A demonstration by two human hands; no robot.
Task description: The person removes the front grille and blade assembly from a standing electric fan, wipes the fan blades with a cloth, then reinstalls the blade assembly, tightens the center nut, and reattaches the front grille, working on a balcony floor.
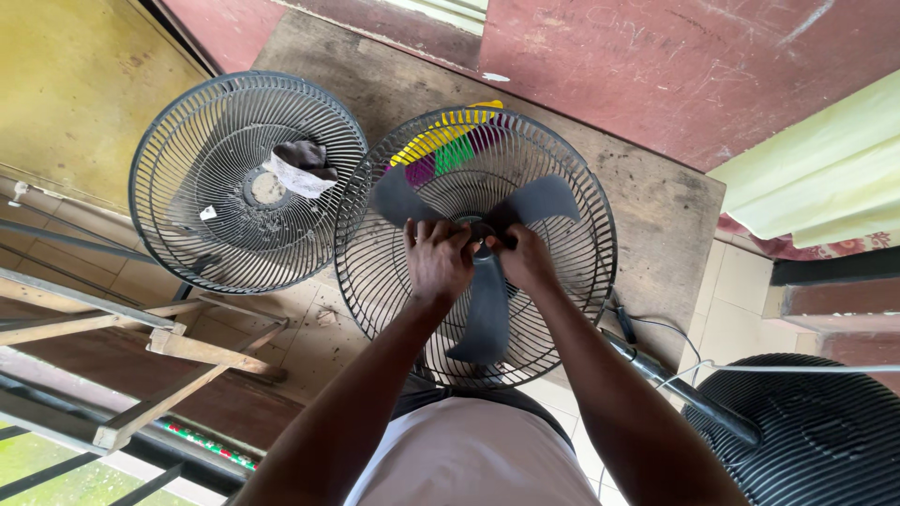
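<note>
A round black wire fan guard (581, 272) with a dark grey three-blade fan blade (487, 314) lies face up on a wooden board. Both hands meet at the blade's hub (478, 228). My left hand (437, 258) has its fingers curled over the hub from the left. My right hand (525, 258) pinches the hub from the right. What sits under the fingers is hidden. A second, detached wire guard (202, 178) lies to the left with a crumpled cloth (302, 167) in it.
A worn wooden board (656, 206) carries the fan against a red wall. A black fan pole (680, 389) and white cord run to the right, beside a round black ribbed base (816, 431). Wooden slats (178, 347) lie at the left. Colourful bristles (445, 145) show behind the guard.
</note>
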